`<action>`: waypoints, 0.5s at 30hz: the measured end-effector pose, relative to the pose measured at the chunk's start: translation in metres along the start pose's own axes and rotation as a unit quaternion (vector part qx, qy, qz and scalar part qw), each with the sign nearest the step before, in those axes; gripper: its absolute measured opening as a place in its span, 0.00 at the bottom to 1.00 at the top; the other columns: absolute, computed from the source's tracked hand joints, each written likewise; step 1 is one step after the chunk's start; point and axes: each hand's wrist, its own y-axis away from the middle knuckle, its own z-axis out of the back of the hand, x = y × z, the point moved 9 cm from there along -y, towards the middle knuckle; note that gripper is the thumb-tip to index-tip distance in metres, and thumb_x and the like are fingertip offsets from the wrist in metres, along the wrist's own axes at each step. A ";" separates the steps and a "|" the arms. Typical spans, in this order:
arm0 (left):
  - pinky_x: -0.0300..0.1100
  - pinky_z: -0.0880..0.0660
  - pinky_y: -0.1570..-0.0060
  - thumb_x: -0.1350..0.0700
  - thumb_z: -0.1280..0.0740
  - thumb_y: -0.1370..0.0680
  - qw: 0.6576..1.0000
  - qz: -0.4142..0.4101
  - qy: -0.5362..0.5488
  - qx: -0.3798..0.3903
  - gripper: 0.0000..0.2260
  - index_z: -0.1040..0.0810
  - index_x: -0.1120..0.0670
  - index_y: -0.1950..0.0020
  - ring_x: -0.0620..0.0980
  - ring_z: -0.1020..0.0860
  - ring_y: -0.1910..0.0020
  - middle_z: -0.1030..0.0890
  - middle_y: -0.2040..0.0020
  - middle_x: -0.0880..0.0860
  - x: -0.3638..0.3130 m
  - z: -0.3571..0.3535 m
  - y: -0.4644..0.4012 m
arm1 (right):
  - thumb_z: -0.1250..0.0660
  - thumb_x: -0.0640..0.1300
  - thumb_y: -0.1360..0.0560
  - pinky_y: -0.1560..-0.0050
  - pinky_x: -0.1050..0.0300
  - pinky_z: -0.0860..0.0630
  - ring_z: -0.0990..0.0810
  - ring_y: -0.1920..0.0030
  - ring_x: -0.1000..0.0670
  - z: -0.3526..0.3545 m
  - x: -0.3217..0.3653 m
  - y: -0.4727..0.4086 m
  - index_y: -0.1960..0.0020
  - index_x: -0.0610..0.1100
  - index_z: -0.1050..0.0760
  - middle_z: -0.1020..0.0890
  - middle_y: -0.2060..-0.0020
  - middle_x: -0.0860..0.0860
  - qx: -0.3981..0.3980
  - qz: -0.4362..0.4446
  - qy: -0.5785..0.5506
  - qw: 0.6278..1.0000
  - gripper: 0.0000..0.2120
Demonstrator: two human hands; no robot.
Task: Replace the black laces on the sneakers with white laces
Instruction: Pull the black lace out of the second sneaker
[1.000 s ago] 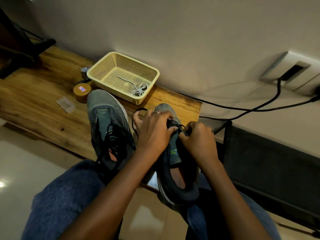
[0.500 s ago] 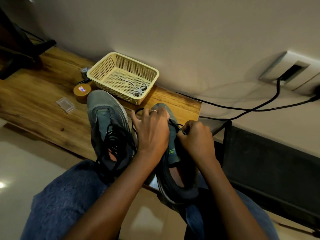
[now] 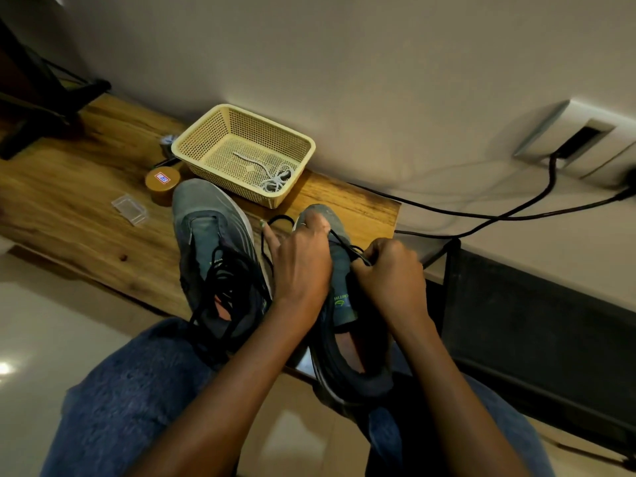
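Two grey sneakers sit at the edge of the wooden table (image 3: 86, 215). The left sneaker (image 3: 210, 235) has loose black laces piled on its opening. My left hand (image 3: 303, 259) grips the toe end of the right sneaker (image 3: 340, 304). My right hand (image 3: 389, 270) pinches the black lace (image 3: 344, 244), which runs from the shoe's eyelets to my fingers; a loop of it shows left of my left hand. White laces (image 3: 273, 180) lie in a cream mesh basket (image 3: 213, 132) behind the shoes.
A small round brown tin (image 3: 161, 185) and a clear plastic case (image 3: 130, 210) lie left of the sneakers. Black cables (image 3: 499, 215) run along the wall to a socket at the right. A dark cabinet stands at the right; my knees are below.
My left hand slid forward along the right sneaker toward its toe. My right hand drew the black lace out to the right, so a stretch of lace now shows between my hands.
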 end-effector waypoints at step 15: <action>0.52 0.49 0.26 0.55 0.40 0.18 0.996 -0.071 0.045 0.022 0.05 0.26 0.54 0.48 0.54 0.19 0.57 0.18 0.58 0.52 -0.011 -0.001 -0.003 | 0.34 0.42 0.28 0.61 0.52 0.27 0.23 0.59 0.41 -0.001 0.000 -0.001 0.62 0.40 0.26 0.22 0.64 0.44 0.013 0.008 0.003 1.000 0.06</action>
